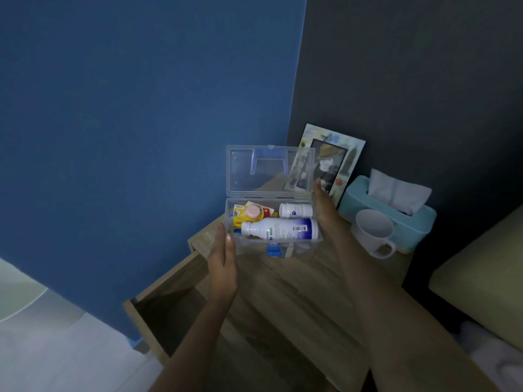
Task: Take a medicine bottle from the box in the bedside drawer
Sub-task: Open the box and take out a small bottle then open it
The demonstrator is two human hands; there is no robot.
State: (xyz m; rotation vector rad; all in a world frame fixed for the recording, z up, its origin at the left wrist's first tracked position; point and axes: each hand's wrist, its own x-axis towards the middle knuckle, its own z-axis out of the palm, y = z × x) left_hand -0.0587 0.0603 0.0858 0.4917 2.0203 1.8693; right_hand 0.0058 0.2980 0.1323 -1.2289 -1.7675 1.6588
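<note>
At bottom of frame, two bare forearms reach up from lower edge twd centre. Lower left-centre, the bedside drawer (169,315) stands pulled open, dark inside, nothing clearly visible in it. Right of it, wood-grain counter (283,292) top runs up to frame centre.

Centre frame: clear plastic box (300,247) w/ blue latch (274,251) on its front sits on or just above the counter, can't tell which. Left hand (223,264) presses flat against box's left end, fingers straight, thumb up by the corner. Right hand (322,210) is against box's right end, fingers running up to the lid's edge; so both hands hold the box between them, neither clenched.

Inside box: big white medicine bottle (280,229) w/ blue-white label lies on its side along the front, cap twd left. Behind it, smaller white bottle (295,210) at right, also lying down; yellow packets (240,217) and a pink round cap (252,212) at left. Lid (268,171) stands open, upright at back, blue handle (267,161) showing thru it.

Farther, right of centre: white mug (373,233) on counter, teal tissue box (407,224) just behind it, tissue sticking up. Picture frame (334,157) leans on the dark wall (424,80), partly behind the lid. Blue wall (141,108) fills upper left. Pale cushion (481,273) at right edge.
</note>
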